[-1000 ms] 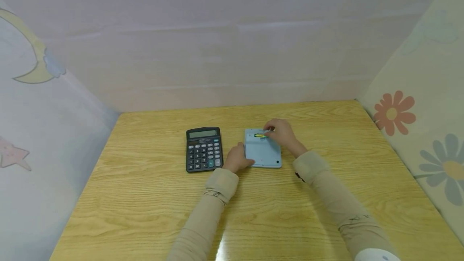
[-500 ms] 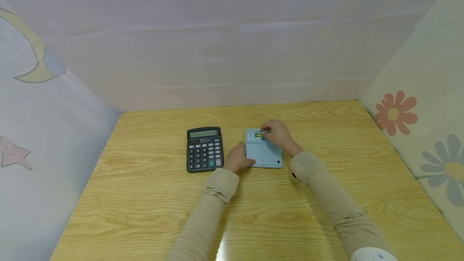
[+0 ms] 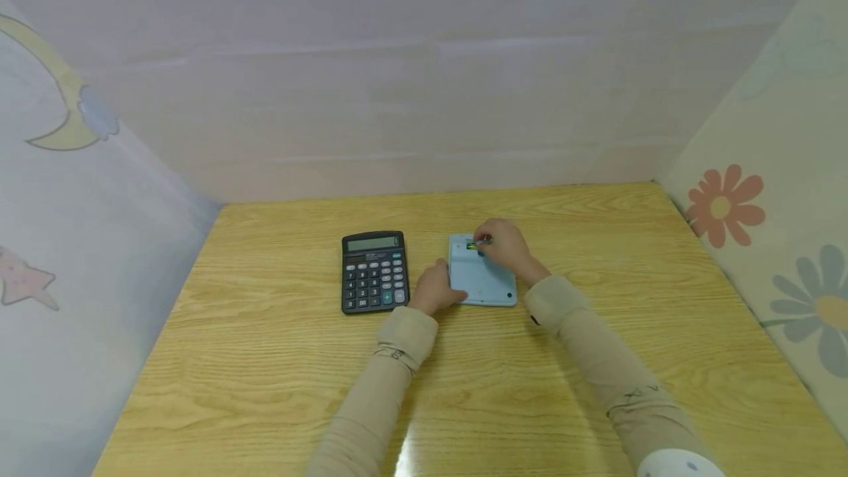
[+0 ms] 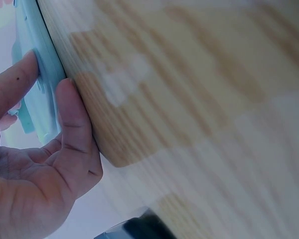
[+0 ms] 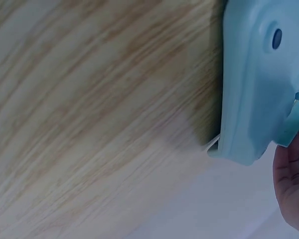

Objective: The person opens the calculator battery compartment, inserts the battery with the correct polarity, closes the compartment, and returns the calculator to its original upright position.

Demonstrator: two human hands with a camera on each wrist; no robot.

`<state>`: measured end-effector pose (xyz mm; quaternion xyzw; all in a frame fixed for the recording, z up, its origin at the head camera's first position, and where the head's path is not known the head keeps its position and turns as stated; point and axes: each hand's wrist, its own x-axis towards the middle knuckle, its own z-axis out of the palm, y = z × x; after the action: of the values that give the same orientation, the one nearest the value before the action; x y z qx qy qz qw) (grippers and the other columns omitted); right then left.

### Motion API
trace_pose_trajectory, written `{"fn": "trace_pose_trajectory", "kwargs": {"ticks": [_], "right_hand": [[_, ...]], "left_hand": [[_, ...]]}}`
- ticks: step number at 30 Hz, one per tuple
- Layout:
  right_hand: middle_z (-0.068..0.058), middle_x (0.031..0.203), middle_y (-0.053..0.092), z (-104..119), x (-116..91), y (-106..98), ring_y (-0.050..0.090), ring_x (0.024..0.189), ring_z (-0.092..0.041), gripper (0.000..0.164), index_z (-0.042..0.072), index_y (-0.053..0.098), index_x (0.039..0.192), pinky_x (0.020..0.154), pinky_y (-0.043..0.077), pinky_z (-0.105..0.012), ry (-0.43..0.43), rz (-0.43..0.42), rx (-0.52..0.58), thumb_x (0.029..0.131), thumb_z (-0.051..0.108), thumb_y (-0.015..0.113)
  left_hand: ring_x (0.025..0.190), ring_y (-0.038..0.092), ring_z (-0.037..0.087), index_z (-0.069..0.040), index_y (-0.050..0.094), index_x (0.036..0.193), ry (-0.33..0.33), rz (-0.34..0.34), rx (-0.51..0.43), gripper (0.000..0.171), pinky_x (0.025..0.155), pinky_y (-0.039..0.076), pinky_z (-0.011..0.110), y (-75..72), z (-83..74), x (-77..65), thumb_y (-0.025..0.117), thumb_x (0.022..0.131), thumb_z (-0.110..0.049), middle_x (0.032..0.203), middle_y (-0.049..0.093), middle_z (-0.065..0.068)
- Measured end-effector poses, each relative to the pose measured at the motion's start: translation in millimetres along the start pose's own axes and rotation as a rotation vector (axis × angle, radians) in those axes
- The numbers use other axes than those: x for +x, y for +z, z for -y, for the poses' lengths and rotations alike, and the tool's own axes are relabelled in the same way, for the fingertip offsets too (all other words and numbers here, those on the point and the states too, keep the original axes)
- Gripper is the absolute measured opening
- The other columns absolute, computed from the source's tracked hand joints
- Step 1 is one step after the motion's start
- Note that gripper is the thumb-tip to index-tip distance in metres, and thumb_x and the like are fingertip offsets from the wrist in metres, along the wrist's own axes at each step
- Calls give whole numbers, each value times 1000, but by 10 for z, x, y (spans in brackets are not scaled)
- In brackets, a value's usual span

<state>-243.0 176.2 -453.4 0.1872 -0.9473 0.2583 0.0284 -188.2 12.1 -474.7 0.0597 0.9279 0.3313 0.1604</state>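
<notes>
A light blue calculator point(image 3: 482, 282) lies face down on the table, its battery compartment uncovered near the far edge. Inside it shows a green and yellow battery point(image 3: 471, 246), partly hidden by fingers. My left hand point(image 3: 433, 288) holds the calculator at its near left corner, thumb over the back and fingers along the side point(image 4: 72, 114). Over the compartment, my right hand point(image 3: 509, 245) pinches a small light blue battery cover point(image 5: 290, 125), which stands tilted against the calculator's back in the right wrist view.
Left of my left hand, a black desk calculator point(image 3: 374, 274) lies face up with its keys and display showing. The wood-grain table point(image 3: 278, 374) meets a pale wall point(image 3: 424, 116) at the back and decorated walls on both sides.
My right hand has shifted slightly left over the battery compartment with the cover, hiding more of the battery. My left hand keeps its hold on the calculator.
</notes>
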Motion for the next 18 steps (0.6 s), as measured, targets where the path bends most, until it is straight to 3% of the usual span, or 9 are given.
{"fn": "trace_pose_trajectory", "kwargs": {"ticks": [18], "right_hand": [[-7,84,63,68,-7,-81,57,77,-21,8,3,70,87,70,47,-35,-72,43,-111,79,3,68]], "left_hand": [[89,58,26,5,44,119,13,-10,-17,60,76,48,36,-35,-21,-44,75,75,-20,100,58,19]]}}
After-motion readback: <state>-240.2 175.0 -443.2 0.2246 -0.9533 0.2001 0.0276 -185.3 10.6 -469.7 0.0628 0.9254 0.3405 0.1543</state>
